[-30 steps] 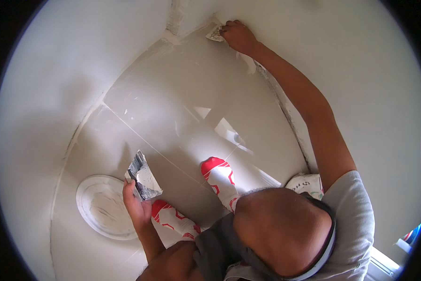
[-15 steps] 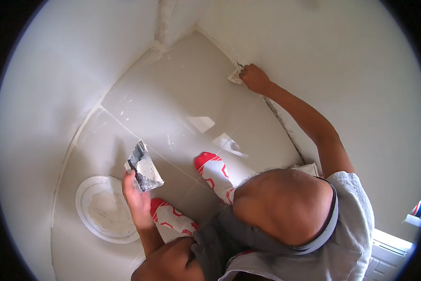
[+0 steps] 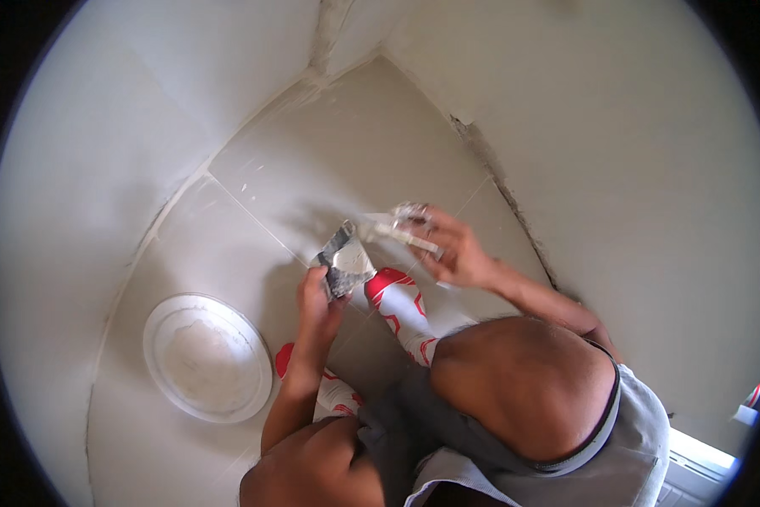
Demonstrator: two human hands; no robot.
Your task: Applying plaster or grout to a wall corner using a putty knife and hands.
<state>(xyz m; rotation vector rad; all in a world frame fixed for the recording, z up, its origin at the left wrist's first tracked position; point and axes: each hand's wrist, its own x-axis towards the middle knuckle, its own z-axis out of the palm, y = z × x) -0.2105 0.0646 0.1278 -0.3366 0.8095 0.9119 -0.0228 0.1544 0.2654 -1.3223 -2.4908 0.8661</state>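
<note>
My left hand [image 3: 319,300] grips a grey, roughly angular scraper or board [image 3: 348,264] smeared with white paste, held over my feet near the middle of the view. Just to its right my right hand [image 3: 452,249] is closed on a putty knife [image 3: 401,232] coated with pale paste and somewhat blurred, its end close to the board's upper edge; whether they touch I cannot tell. My sock-covered feet in white and red [image 3: 401,313] stand on the beige tiles below.
A round white basin [image 3: 207,359] with paste residue lies at the lower left. Walls [image 3: 92,211] meet the tiled floor [image 3: 371,135] along uneven, plastered seams at left, top and right. A white slatted fixture [image 3: 697,456] shows at the lower right.
My right hand has left the base of the right wall and come down and left to the board. My left hand has moved right and slightly up with the board.
</note>
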